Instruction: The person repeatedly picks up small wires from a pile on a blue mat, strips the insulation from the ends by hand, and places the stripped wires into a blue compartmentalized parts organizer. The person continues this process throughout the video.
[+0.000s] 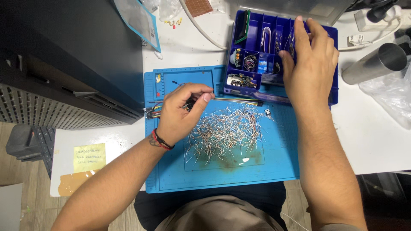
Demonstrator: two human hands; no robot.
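Bare forearms, red and black bands (163,140) round the left wrist, wrist tattoo.

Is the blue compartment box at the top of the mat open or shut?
Open. The blue compartment box shows its dividers and small parts from above, with no lid over them, and the right hand rests on its compartments.

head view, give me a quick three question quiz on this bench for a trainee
1. True or false: the right hand rests on the blue parts box.
2. What does the left hand pinch?
A. a bundle of jumper wires
B. a screwdriver
C. the metal tube
3. What lies scattered on the blue mat between the forearms?

Key
1. True
2. A
3. A pile of small wire-legged parts, likely resistors
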